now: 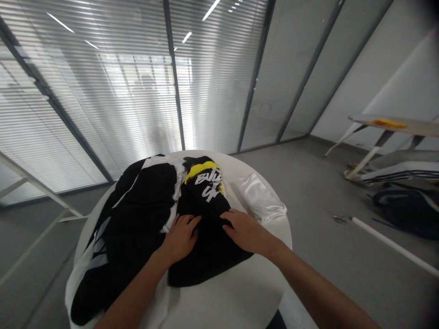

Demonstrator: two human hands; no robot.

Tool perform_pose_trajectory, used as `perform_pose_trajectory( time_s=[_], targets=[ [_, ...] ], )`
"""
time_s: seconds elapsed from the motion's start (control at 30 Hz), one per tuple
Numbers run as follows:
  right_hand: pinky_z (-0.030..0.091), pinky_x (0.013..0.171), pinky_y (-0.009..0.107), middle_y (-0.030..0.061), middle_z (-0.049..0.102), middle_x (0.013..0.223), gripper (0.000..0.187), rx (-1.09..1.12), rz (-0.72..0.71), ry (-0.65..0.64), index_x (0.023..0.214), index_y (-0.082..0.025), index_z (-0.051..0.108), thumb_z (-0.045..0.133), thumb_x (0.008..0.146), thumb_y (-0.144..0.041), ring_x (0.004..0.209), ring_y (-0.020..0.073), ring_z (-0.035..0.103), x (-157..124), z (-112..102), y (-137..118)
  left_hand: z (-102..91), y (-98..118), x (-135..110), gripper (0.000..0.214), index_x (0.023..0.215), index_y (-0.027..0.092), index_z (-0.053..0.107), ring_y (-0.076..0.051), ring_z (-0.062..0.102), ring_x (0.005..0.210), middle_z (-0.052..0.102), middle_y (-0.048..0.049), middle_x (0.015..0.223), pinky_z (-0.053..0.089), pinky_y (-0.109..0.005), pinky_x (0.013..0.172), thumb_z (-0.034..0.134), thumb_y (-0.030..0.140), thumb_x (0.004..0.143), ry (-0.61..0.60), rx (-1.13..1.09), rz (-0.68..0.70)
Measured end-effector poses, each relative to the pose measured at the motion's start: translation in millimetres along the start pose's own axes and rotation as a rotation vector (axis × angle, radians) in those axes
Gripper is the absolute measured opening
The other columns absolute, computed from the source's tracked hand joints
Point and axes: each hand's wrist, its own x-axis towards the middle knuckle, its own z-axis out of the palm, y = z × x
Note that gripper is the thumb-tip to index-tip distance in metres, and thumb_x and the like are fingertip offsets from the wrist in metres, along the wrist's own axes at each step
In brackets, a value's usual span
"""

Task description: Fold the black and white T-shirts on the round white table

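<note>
A black T-shirt (206,256) with a yellow band and white lettering lies partly folded on a white round table (226,297). My left hand (183,237) rests on its left side, fingers laid over the cloth and thumb apart. On the right edge, my right hand (245,230) has its fingers bent around a bit of the fabric; the fingertips are partly hidden. To the left of the shirt, a larger black and white garment (137,214) is spread across the table and hangs over its rim.
Shiny white cloth or packaging (260,196) sits at the table's right side. A white metal frame (37,183) stands at left. On the right are a desk (411,125), a dark bag (408,210) and a white pole (391,244) near the floor. Glass partitions with blinds (137,91) rise behind.
</note>
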Motion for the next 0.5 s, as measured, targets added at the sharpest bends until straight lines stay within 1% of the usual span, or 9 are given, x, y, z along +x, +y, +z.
perform_pose_trajectory(
  time_s=[0.07, 0.13, 0.23, 0.3, 0.37, 0.43, 0.5],
  targets=[
    [0.044, 0.090, 0.029, 0.0096, 0.063, 0.107, 0.030, 0.046, -0.052, 0.008, 0.113, -0.018, 0.064, 0.045, 0.090, -0.020, 0.098, 0.0203, 0.061, -2.2, 3.4, -16.1, -2.1, 2.8, -9.3, 0.050, 0.141, 0.020, 0.045, -0.023, 0.052, 0.117, 0.059, -0.0102, 0.124, 0.031, -0.044, 0.110, 0.041, 0.023, 0.091, 0.017, -0.058, -0.010],
    [0.044, 0.090, 0.029, 0.0096, 0.063, 0.106, 0.031, 0.069, -0.086, 0.005, 0.114, -0.017, 0.064, 0.045, 0.091, -0.021, 0.098, 0.0203, 0.061, -4.2, 8.9, -30.2, -2.1, 5.1, -21.9, 0.049, 0.139, 0.019, 0.047, -0.024, 0.052, 0.116, 0.058, -0.0115, 0.122, 0.037, -0.043, 0.106, 0.043, 0.022, 0.090, 0.023, -0.067, -0.009],
    [0.044, 0.091, 0.029, 0.0103, 0.063, 0.108, 0.033, 0.115, -0.133, -0.005, 0.117, -0.017, 0.064, 0.044, 0.091, -0.023, 0.101, 0.0206, 0.061, -5.7, 16.9, -44.5, 1.3, 11.0, -47.4, 0.045, 0.132, 0.022, 0.055, -0.027, 0.047, 0.121, 0.055, -0.0125, 0.124, 0.037, -0.047, 0.106, 0.048, 0.022, 0.088, 0.028, -0.008, 0.039],
    [0.044, 0.093, 0.030, 0.0114, 0.064, 0.110, 0.034, 0.151, -0.147, -0.007, 0.119, -0.015, 0.064, 0.044, 0.092, -0.023, 0.103, 0.0208, 0.060, -4.6, 19.9, -49.4, 4.1, 15.9, -65.2, 0.046, 0.132, 0.025, 0.055, -0.030, 0.044, 0.124, 0.053, -0.0125, 0.126, 0.035, -0.051, 0.107, 0.052, 0.026, 0.087, 0.039, 0.024, 0.063],
    [0.043, 0.095, 0.030, 0.0123, 0.065, 0.110, 0.036, 0.197, -0.150, 0.001, 0.119, -0.013, 0.064, 0.046, 0.091, -0.023, 0.104, 0.0211, 0.060, -1.7, 20.9, -51.4, 5.6, 19.8, -79.6, 0.050, 0.134, 0.028, 0.053, -0.031, 0.042, 0.126, 0.051, -0.0120, 0.129, 0.032, -0.054, 0.109, 0.057, 0.033, 0.085, 0.038, 0.034, 0.077],
    [0.043, 0.095, 0.031, 0.0122, 0.066, 0.109, 0.036, 0.260, -0.143, 0.020, 0.120, -0.013, 0.065, 0.048, 0.089, -0.023, 0.103, 0.0212, 0.061, 3.0, 20.6, -51.3, 5.3, 22.3, -88.4, 0.051, 0.133, 0.031, 0.055, -0.032, 0.041, 0.127, 0.050, -0.0107, 0.131, 0.029, -0.056, 0.110, 0.062, 0.039, 0.082, 0.022, 0.035, 0.089],
    [0.044, 0.095, 0.032, 0.0116, 0.067, 0.112, 0.037, 0.345, -0.124, 0.044, 0.119, -0.014, 0.066, 0.052, 0.087, -0.023, 0.103, 0.0214, 0.062, 8.8, 19.3, -49.1, 3.6, 23.9, -91.8, 0.046, 0.127, 0.034, 0.059, -0.031, 0.042, 0.126, 0.052, -0.0085, 0.128, 0.027, -0.057, 0.111, 0.064, 0.039, 0.082, 0.000, 0.032, 0.103]
  ],
)
